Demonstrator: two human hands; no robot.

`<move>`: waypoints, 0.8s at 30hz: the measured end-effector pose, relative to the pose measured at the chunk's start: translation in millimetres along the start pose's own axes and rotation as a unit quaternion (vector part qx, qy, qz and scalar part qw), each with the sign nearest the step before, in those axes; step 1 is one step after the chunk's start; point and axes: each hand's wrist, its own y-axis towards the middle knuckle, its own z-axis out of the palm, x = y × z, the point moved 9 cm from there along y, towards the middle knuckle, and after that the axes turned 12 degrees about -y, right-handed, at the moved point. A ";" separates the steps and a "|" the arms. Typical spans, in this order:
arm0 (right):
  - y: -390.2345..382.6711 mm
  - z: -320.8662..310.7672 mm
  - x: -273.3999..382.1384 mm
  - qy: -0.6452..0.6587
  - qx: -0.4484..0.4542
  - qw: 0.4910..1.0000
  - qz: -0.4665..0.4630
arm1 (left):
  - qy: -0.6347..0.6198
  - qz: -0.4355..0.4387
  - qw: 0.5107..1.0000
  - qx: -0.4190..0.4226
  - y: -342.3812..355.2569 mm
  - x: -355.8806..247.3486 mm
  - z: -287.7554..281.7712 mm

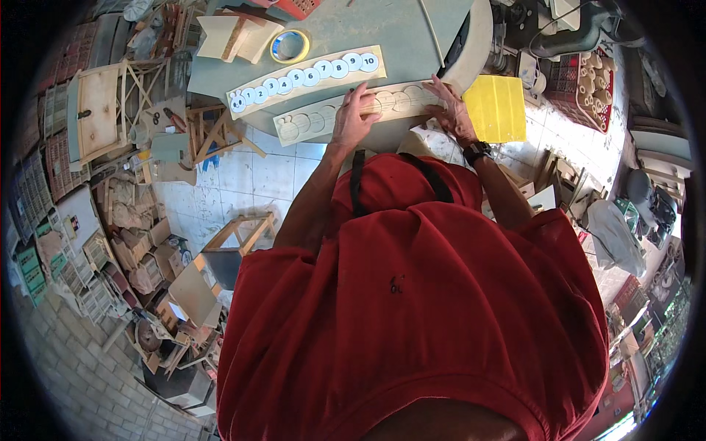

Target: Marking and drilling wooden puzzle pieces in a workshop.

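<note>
Numbered board [309,78], tape roll [304,54] on table [360,28]

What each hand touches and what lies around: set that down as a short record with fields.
Left hand: on a long, pale wooden strip with round outlines
Right hand: at that strip's right end
Beyond: long wooden board bearing numbered white discs
Farther: yellow-and-blue tape roll
Right side: flat, yellow rectangular sheet
Surface: grey-green table

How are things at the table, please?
Left hand on long, pale wooden board; right hand at its right end; wooden strip with white discs just beyond.
</note>
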 end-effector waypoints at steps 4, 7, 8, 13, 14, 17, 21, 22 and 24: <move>2.8 -0.7 5.9 0.004 -0.019 0.999 -0.026 | -0.044 -0.024 0.999 -0.017 1.5 0.7 -5.1; 6.2 -9.2 36.1 -0.102 -0.042 0.990 -0.087 | -0.037 -0.021 0.999 -0.016 -1.0 -0.4 -10.1; 8.2 -10.9 57.6 -0.202 -0.065 0.968 -0.136 | -0.024 -0.018 0.999 -0.010 -2.5 -1.1 -10.2; 22.8 30.2 82.3 -0.157 -0.024 0.965 -0.207 | 0.022 0.012 1.000 -0.004 2.3 -15.0 -4.0; 25.0 36.5 82.5 -0.154 -0.021 0.966 -0.209 | 0.023 0.009 1.000 0.002 2.7 -13.9 -3.1; 31.9 42.7 77.6 -0.127 -0.012 0.972 -0.200 | 0.019 0.024 0.999 -0.007 3.0 -12.2 -3.5; 35.4 49.4 66.8 -0.120 0.018 0.979 -0.163 | 0.015 0.012 1.000 -0.013 0.7 -8.0 -2.8; 35.5 50.1 66.0 -0.118 0.018 0.979 -0.164 | 0.011 0.013 1.000 -0.015 0.8 -8.3 -2.7; 35.7 51.3 64.5 -0.118 0.016 0.979 -0.164 | 0.006 0.013 1.000 -0.016 1.4 -10.1 -3.3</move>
